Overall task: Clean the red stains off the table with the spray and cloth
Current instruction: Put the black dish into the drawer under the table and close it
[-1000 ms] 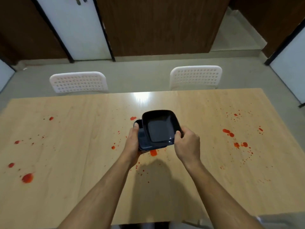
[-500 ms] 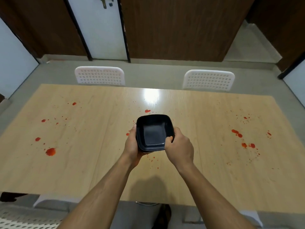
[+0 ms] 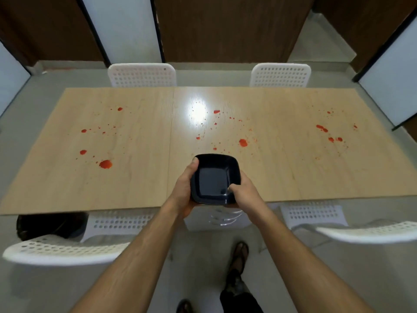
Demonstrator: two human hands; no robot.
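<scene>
Grip: left hand and right hand both clasp the black dish by opposite rims.
Purpose: likely clearing it away so wiping can start.
Table: dish held above its near edge.
Chairs: white, around the table.
Red stains: scattered left, centre and right across the table.
Spray, cloth: not visible.

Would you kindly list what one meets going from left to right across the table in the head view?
Big red stain near the left end → left hand → black dish held by both hands → right hand → cluster of red stains near the right end.
</scene>
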